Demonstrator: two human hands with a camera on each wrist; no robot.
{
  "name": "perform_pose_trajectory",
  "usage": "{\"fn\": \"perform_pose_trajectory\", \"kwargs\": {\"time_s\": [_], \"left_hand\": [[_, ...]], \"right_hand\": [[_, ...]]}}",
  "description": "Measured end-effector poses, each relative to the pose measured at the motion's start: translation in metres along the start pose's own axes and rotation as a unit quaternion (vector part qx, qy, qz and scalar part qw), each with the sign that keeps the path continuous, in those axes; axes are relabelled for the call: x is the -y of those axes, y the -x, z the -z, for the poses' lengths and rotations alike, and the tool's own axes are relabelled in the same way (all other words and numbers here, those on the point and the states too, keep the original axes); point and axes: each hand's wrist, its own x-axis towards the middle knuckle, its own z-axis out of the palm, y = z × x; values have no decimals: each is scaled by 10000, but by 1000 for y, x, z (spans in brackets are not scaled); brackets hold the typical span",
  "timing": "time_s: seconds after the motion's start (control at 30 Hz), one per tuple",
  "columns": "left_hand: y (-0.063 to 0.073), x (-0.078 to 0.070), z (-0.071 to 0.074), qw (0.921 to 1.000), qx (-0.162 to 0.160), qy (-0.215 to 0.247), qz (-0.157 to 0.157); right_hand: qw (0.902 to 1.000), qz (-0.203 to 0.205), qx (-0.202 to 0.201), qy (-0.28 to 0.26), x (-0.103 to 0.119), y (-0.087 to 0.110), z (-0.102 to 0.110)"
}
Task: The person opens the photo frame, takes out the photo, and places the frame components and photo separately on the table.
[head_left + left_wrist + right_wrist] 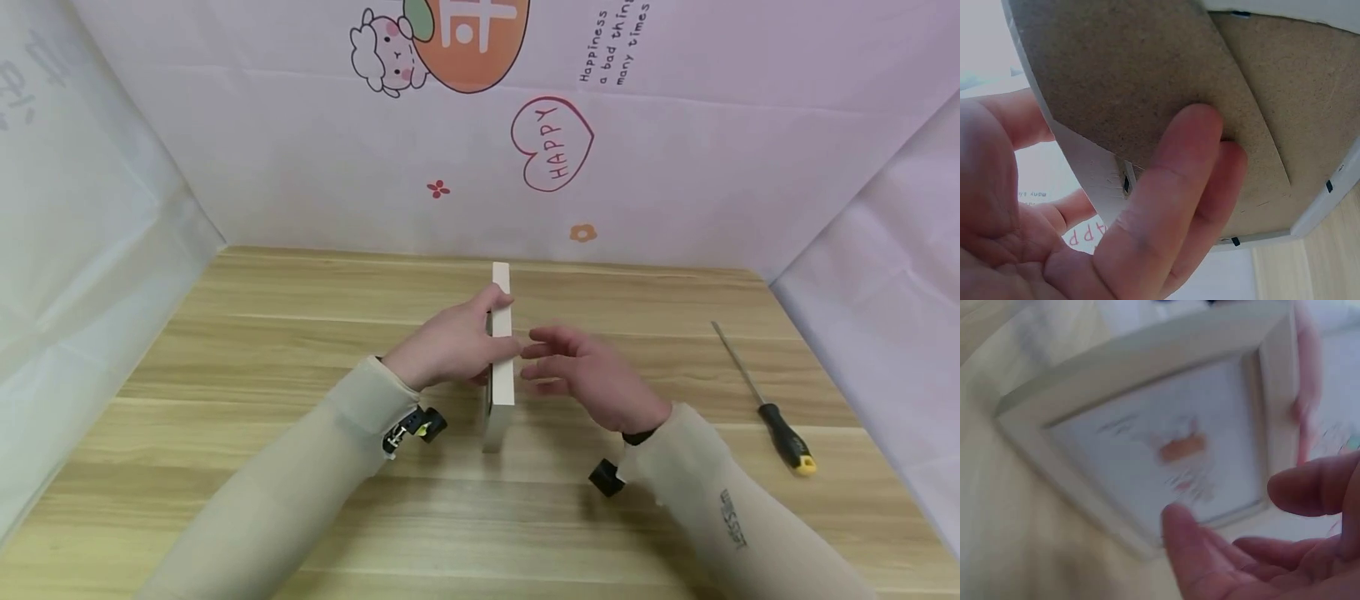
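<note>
A white picture frame (502,379) stands upright, edge-on to me, near the middle of the wooden table. My left hand (453,346) grips it, with digits hooked over its top edge. In the left wrist view, two fingers (1191,140) lie against the brown fibreboard back (1129,69), which carries a flap-like stand and small black tabs at the rim. My right hand (596,375) hovers just right of the frame, fingers loosely bent and holding nothing. The blurred right wrist view shows the frame's front, a pale picture (1141,453) with an orange patch.
A screwdriver (780,433) with a black and yellow handle lies at the table's right side. White printed cloth (300,158) closes off the back, and plain white cloth hangs at both sides. Small black cameras (606,477) sit at the wrists.
</note>
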Motion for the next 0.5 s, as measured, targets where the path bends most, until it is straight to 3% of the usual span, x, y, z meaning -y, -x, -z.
{"fn": "perform_pose_trajectory", "kwargs": {"time_s": [0.23, 0.5], "left_hand": [[2, 0, 1, 9998, -26, 172, 68], [3, 0, 0, 9994, -45, 341, 29]], "right_hand": [[9906, -900, 179, -1015, -31, -18, 2], [9822, -1066, 341, -1508, -39, -25, -8]]}}
